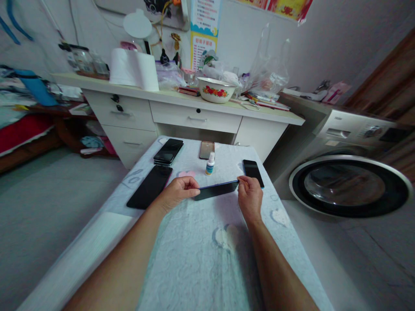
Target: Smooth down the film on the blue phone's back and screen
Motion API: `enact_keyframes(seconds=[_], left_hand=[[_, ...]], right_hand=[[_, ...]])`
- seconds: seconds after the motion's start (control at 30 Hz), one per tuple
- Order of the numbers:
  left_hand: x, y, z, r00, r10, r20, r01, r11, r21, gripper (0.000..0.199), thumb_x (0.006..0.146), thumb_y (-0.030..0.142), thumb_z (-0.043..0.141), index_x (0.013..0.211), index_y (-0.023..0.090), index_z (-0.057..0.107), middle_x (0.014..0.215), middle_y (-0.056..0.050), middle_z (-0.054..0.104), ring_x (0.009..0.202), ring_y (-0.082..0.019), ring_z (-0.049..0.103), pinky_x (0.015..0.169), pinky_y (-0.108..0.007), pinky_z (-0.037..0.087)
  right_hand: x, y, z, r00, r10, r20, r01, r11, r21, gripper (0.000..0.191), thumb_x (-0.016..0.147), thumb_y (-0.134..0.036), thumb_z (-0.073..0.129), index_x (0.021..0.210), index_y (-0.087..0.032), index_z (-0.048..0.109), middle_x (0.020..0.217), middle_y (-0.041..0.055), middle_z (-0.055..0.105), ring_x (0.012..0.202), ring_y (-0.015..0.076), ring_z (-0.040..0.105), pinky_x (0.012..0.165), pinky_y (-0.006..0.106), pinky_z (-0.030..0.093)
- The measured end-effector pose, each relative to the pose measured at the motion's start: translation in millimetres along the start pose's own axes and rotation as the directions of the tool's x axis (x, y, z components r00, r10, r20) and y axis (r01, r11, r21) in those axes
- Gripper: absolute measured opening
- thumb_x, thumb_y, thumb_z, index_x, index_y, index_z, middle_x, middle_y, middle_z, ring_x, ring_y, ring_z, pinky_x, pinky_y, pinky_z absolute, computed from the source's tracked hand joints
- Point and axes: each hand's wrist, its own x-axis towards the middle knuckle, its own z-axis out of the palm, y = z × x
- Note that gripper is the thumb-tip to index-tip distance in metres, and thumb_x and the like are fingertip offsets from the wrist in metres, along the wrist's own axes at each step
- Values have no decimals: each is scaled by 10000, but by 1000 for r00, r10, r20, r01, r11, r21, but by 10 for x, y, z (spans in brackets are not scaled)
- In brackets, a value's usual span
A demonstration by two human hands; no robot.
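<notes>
Between my two hands a dark smartphone (217, 190) is held sideways and tilted above the cloth-covered table (194, 255). My left hand (181, 191) pinches its left end with thumb and fingers. The right end is gripped by my right hand (250, 195). Just beyond the phone stands a small white spray bottle (210, 164) with a blue label. A black tablet (150, 186) lies left of my left hand. Further back on that side is a stack of phones (168, 151). Another phone (253, 172) rests beside my right hand, and a brownish phone case or phone (206, 150) lies at the far edge.
A white desk (194, 116) with drawers runs behind the table. On it are paper rolls (133, 69), a flowered enamel bowl (216, 90) and plastic bags (272, 73). At the right stands a front-loading washing machine (343, 172). A bed (24, 134) is at far left.
</notes>
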Motion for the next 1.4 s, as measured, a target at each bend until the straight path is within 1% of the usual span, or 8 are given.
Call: enact_keyframes(seconds=[0.3, 0.57, 0.77, 0.9, 1.2, 1.4], left_hand=[[-6, 11, 5, 1000, 3, -3, -3, 1000, 18, 208, 669, 268, 728, 772, 151, 590, 664, 41, 548, 612, -89, 511, 588, -217, 385], [-7, 26, 4, 1000, 9, 0, -9, 1000, 30, 228, 662, 291, 732, 773, 149, 593, 666, 36, 546, 609, -92, 507, 581, -221, 390], [-11, 33, 10, 1000, 5, -12, -5, 1000, 19, 221, 658, 276, 734, 769, 147, 591, 660, 38, 548, 607, -90, 511, 581, -214, 389], [-11, 36, 9, 1000, 4, -12, -4, 1000, 25, 204, 667, 260, 728, 768, 146, 593, 660, 40, 545, 610, -87, 508, 590, -212, 387], [2, 2, 2, 1000, 7, -11, -7, 1000, 23, 205, 675, 255, 730, 780, 144, 593, 665, 42, 542, 618, -85, 501, 597, -210, 378], [-6, 25, 10, 1000, 8, -10, -8, 1000, 22, 205, 666, 264, 726, 766, 145, 592, 657, 41, 543, 613, -91, 500, 595, -215, 373]], right_hand=[[-22, -58, 3, 990, -137, -17, 136, 989, -64, 225, 842, -155, 448, 922, -170, 657, 874, 63, 558, 773, 168, 563, 751, 316, 461], [-45, -136, -10, 986, -167, 11, 168, 982, -92, 229, 853, -148, 436, 941, -169, 647, 884, 57, 533, 793, 162, 552, 768, 309, 460], [-89, -200, 15, 982, -178, 61, 181, 983, -44, 242, 842, -126, 428, 952, -198, 632, 899, 49, 531, 819, 161, 549, 781, 303, 460], [-115, -253, 32, 975, -199, 101, 199, 980, 8, 241, 842, -121, 429, 954, -196, 629, 888, 46, 536, 812, 159, 551, 771, 297, 461], [-138, -309, 39, 960, -232, 155, 222, 972, 84, 249, 835, -98, 439, 963, -199, 628, 878, 39, 532, 809, 150, 548, 763, 286, 462], [-161, -356, 47, 955, -237, 176, 220, 969, 115, 236, 855, -121, 443, 971, -210, 628, 876, 38, 530, 812, 150, 551, 759, 284, 467]])
